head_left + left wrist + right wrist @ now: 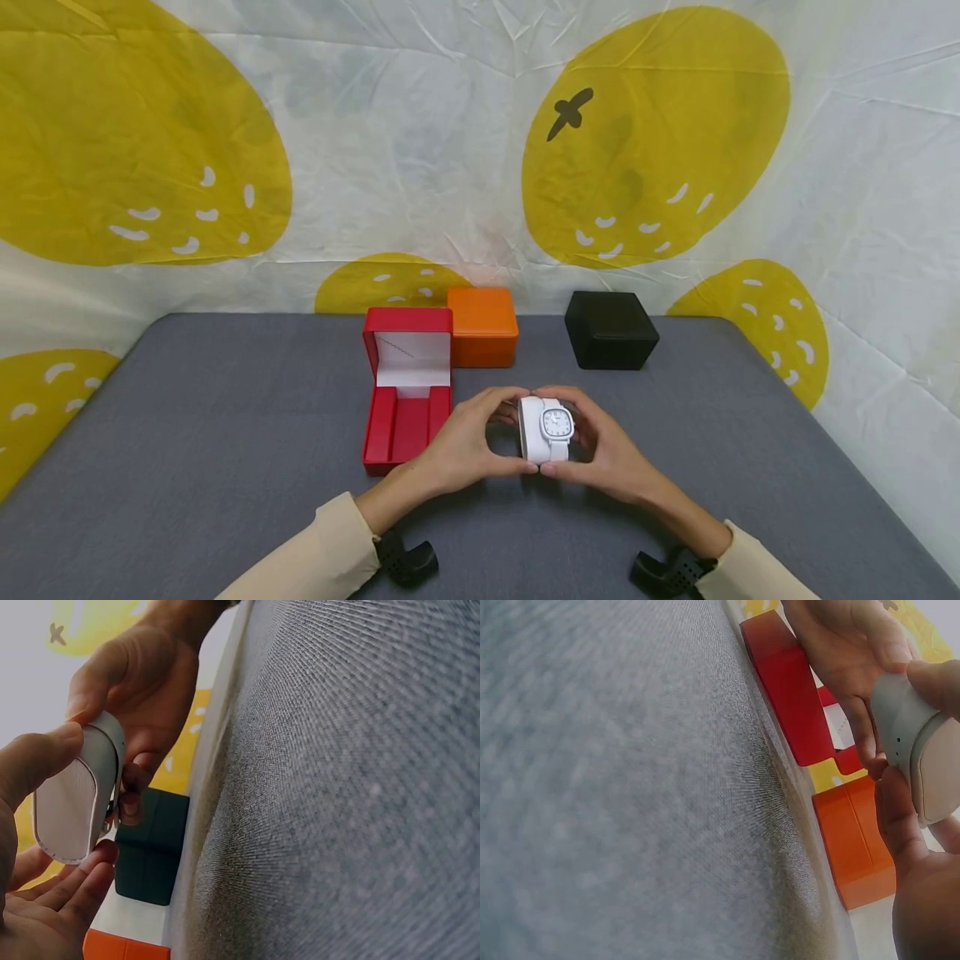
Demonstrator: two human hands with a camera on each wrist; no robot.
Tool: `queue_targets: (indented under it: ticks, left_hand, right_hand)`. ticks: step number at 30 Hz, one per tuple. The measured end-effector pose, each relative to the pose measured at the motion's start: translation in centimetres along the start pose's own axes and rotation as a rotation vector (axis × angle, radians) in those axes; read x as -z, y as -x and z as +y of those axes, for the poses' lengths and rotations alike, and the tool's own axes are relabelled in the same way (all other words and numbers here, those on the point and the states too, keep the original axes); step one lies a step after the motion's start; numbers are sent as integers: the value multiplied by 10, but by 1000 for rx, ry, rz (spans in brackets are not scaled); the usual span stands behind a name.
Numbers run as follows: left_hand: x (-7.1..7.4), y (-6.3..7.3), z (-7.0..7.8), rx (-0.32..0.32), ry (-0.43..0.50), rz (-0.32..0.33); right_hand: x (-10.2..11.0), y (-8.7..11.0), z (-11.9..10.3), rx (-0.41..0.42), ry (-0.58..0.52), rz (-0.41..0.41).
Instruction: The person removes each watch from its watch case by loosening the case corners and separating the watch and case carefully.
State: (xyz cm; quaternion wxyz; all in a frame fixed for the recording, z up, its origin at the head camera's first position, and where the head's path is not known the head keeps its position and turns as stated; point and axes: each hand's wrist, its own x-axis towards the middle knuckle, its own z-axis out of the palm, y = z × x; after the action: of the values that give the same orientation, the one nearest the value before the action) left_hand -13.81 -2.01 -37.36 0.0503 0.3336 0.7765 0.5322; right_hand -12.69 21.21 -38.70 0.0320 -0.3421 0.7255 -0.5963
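Above the table, a white wristwatch [557, 422] is wrapped round a white watch cushion [529, 429], its dial facing up toward the head camera. My left hand [467, 446] pinches the cushion from the left between thumb and fingers. From the other side my right hand [613, 457] grips the watch and cushion, its thumb tip close to the left thumb. The left wrist view shows the cushion's flat end [64, 810] with the strap [105, 742] over it. An open red watch box [382, 425] stands beside the left hand, its cushion slot bare.
A closed orange box [483, 329] stands behind and right of the red one. Farther right sits a closed black box [611, 333]. The grey cloth-covered table [225, 467] meets a white curtain [420, 125] with yellow fruit shapes at the back.
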Motion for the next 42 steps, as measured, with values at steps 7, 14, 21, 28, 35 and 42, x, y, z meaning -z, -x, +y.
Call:
queue_targets:
  ticks: [7, 14, 21, 28, 35, 42]
  left_hand:
    - [0, 0, 0, -19, -31, -20]
    - [-1, 1, 0, -13, -51, -29]
    - [-1, 0, 0, -12, -47, -23]
    - [0, -1, 3, 25, -10, -2]
    - [1, 0, 3, 28, -14, 0]
    - [2, 0, 2, -10, -29, -16]
  right_hand:
    - [-1, 1, 0, -13, 21, 6]
    - [-1, 1, 0, -1, 21, -9]
    - [-1, 0, 0, 20, -3, -11]
    - [1, 0, 0, 26, -20, 3]
    - [1, 0, -4, -23, -12, 15]
    - [3, 0, -3, 42, -4, -21]
